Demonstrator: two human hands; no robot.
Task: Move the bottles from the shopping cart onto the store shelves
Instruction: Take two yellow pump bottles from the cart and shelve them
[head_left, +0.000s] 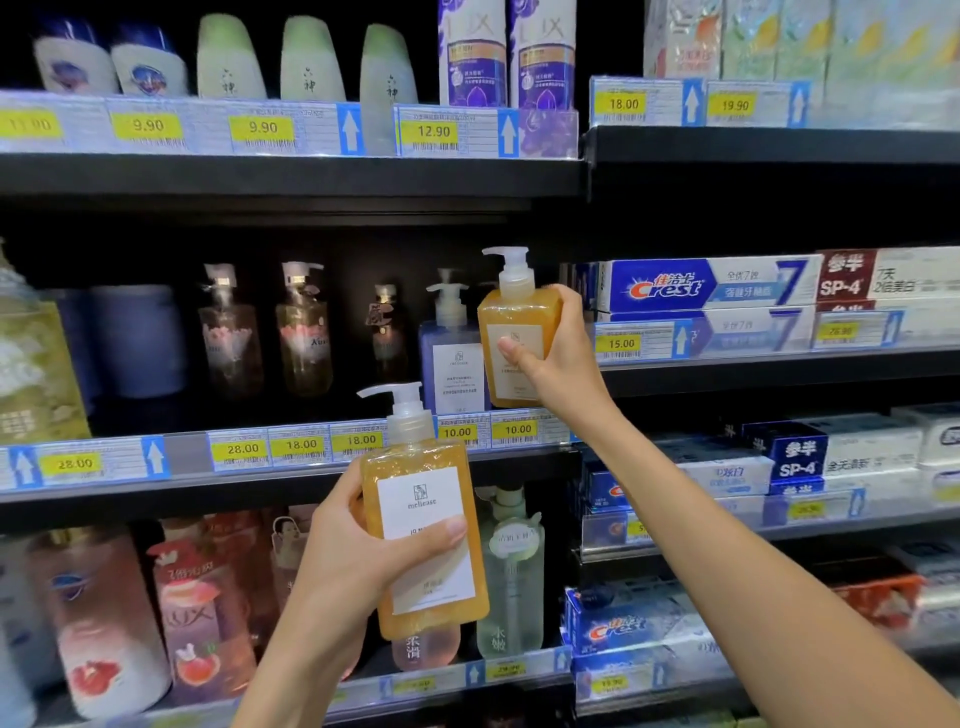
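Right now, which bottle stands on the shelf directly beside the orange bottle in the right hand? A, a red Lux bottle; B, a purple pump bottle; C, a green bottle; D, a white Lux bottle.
B: the right hand holds its orange pump bottle at the middle shelf, right next to a purple pump bottle with a white label, above the 10.00 price tags.

Two orange pump bottles (423, 530) (519, 332) were held; one lavender pump bottle (452, 358) stood shelved; two purple Lux bottles (472, 57) (543, 57) above.
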